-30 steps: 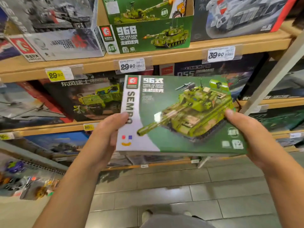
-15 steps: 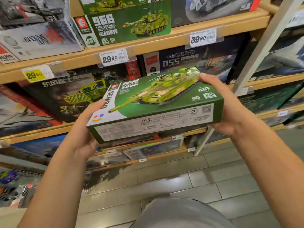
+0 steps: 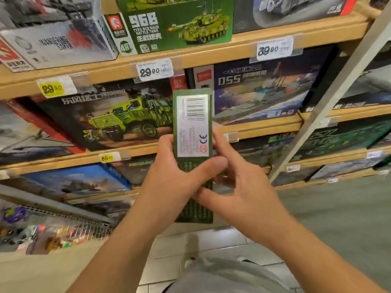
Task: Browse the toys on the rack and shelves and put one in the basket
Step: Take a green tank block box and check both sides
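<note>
Lining wooden shelves (image 3: 211,53), boxed toys, tiled floor (image 3: 338,218)

We are seeing a dark green box edge (image 3: 193,123) carrying a white barcoded label (image 3: 193,125), tan wooden shelves (image 3: 211,52), a yellow price tag (image 3: 51,89)
</note>
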